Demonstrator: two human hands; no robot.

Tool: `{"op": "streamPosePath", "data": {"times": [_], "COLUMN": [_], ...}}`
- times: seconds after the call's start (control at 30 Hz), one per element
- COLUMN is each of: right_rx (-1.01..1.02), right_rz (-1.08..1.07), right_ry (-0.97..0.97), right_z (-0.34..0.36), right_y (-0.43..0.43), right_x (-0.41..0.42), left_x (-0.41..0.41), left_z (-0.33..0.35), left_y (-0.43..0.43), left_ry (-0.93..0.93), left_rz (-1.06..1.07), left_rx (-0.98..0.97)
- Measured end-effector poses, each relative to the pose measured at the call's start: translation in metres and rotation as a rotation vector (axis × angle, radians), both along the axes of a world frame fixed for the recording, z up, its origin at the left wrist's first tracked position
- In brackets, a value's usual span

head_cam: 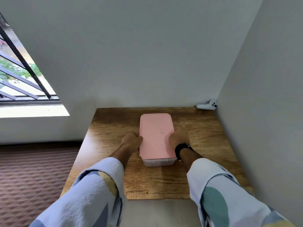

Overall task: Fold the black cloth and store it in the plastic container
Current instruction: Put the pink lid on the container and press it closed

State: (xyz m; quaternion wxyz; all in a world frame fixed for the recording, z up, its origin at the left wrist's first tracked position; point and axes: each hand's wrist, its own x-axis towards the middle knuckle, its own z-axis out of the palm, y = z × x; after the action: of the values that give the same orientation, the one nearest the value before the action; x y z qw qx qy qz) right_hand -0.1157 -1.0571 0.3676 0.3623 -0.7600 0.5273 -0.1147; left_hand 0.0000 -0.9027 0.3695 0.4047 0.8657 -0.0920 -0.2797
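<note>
**Both hands pressing on the pink lid**

Wooden table (pixel 205 145) with a heavy brown grain is sitting tucked into a corner of pale grey walls, and a barred window (pixel 21 76) is letting daylight in on the left, over a reddish patterned floor (pixel 32 174).

Sitting in the middle of the table is the rectangular clear plastic container (pixel 158 162), with a flat pink plastic lid (pixel 155 136) lying on top and a tiny sticker near the lid's middle. The black cloth isn't showing anywhere; can't tell whether it's sitting inside, since the lid is covering the top and the clear wall facing the camera is looking pale.

The left hand (pixel 131 142) is curling around the lid's left edge, fingers gripping it. The right hand (pixel 177 136) is doing the same on the right edge, with a black band on its wrist. Both arms are wearing light blue patterned sleeves (pixel 91 190).

A white handheld controller (pixel 207 105) is lying in the far right corner, well apart from the container.
</note>
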Motion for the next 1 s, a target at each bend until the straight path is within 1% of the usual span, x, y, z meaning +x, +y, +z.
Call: {"op": "streamPosePath", "data": {"times": [0.13, 0.27, 0.33, 0.43, 0.6, 0.83, 0.9, 1.0], "right_rx": [-0.003, 0.042, -0.003, -0.07, -0.105, -0.056, -0.055, -0.054], "right_rz": [0.054, 0.1, 0.143, 0.167, 0.153, 0.117, 0.13, 0.14], "right_ry": [0.026, -0.011, 0.023, 0.04, 0.022, -0.05, -0.038, 0.035], "right_z": [-0.004, -0.009, -0.013, -0.019, -0.027, -0.033, -0.033, -0.028], "right_y": [-0.007, -0.008, -0.005, 0.001, 0.004, 0.004, 0.003, -0.003], "right_x": [0.0, -0.005, -0.006, -0.005, -0.006, -0.008, -0.008, -0.002], "left_x": [-0.001, -0.009, -0.013, -0.011, -0.011, -0.018, -0.014, -0.002], "left_z": [-0.002, -0.008, -0.008, -0.005, -0.008, -0.017, -0.016, -0.012], "left_y": [-0.002, 0.0, -0.003, -0.005, -0.005, 0.004, 0.003, -0.005], "left_ry": [-0.094, -0.274, -0.317, -0.303, -0.237, -0.358, -0.312, -0.152], "left_rz": [-0.049, -0.084, -0.093, -0.082, -0.083, -0.156, -0.158, -0.094], "left_rx": [0.05, 0.085, 0.116, 0.143, 0.068, 0.022, 0.019, -0.02]}}
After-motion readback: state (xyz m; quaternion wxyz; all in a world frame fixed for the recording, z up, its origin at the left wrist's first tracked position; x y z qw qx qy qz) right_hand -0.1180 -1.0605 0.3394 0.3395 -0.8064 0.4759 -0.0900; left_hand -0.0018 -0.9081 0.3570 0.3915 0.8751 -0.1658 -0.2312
